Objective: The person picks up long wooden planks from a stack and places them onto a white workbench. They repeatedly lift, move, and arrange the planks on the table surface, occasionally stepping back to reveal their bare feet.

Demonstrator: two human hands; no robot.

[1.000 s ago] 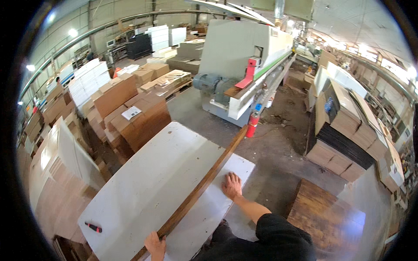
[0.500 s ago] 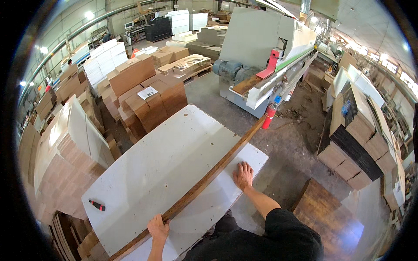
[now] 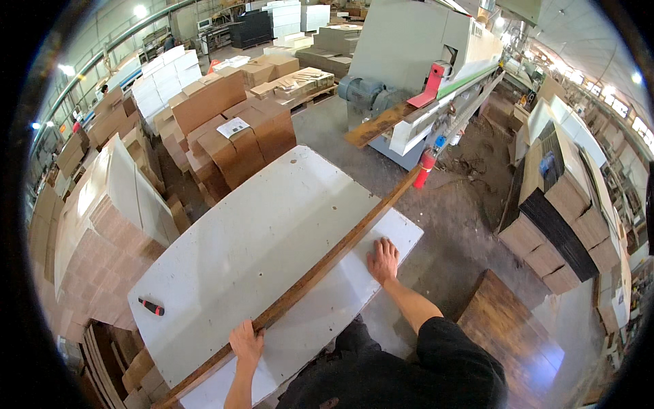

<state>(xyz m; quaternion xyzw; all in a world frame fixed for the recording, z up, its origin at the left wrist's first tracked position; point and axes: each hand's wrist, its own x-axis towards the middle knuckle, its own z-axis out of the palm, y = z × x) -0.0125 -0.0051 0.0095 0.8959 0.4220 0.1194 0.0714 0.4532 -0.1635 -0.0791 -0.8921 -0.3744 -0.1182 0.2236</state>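
A long, narrow brown wooden strip (image 3: 320, 268) lies diagonally across a white-topped worktable (image 3: 225, 273). Its far end juts past the table's edge toward the machine. My left hand (image 3: 246, 341) is closed over the strip near its lower left part, fingers curled over the top edge. Farther right, my right hand (image 3: 383, 262) lies open on the white surface beside the strip, fingers loosely spread and holding nothing. A black and red utility knife (image 3: 151, 307) rests at the table's left side.
A grey machine (image 3: 402, 51) stands ahead, with a brown board (image 3: 378, 127) sticking out under its red bracket (image 3: 430, 85). A red cylinder (image 3: 424, 169) hangs below its rail. Stacked panels (image 3: 102, 238) flank the left, more panels (image 3: 555, 211) the right; a brown board (image 3: 507, 334) lies low at right.
The brown board on the machine now sticks out farther toward the table. My view has shifted slightly; both hands keep about the same places on the strip and tabletop.
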